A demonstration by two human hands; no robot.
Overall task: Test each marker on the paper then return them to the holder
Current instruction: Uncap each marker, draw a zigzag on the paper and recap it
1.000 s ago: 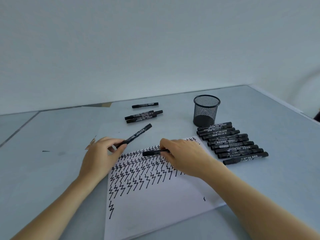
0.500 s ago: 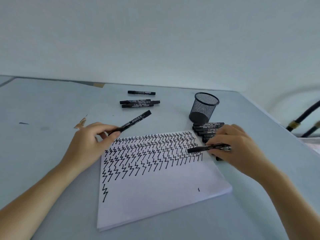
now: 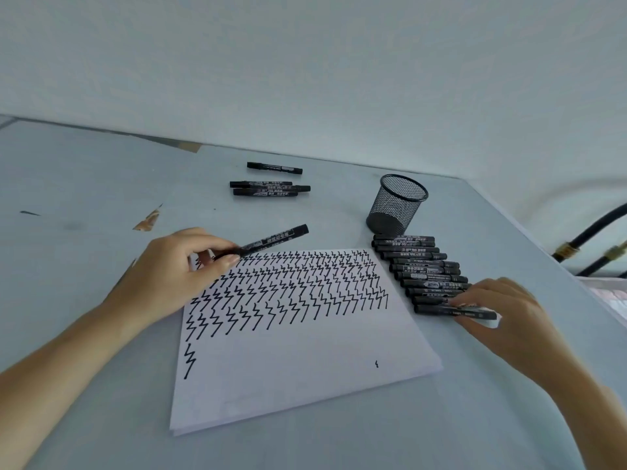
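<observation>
My left hand (image 3: 169, 273) pinches a black marker (image 3: 271, 240) between thumb and fingers, its far end angled up and to the right above the top edge of the paper (image 3: 298, 368). My right hand (image 3: 505, 317) rests at the near end of the row of markers (image 3: 420, 266), thumb and fingertips curled round the nearest marker (image 3: 451, 310), which lies flat on the table (image 3: 84, 184) just beside the sheet's right edge. The paper's upper half is filled with rows of black zigzag strokes (image 3: 288, 286), with one lone zigzag lower left and a tiny mark lower right. The black mesh holder (image 3: 397, 205) stands upright just beyond the far end of the row; I can see no markers sticking out of it. Three more markers (image 3: 271, 188) lie well apart near the far edge of the table: one alone, two touching side by side. A torn brown patch (image 3: 149, 218) marks the tabletop left of my left hand. Black hoses with brass fittings (image 3: 590, 239) show past the table's right edge.
</observation>
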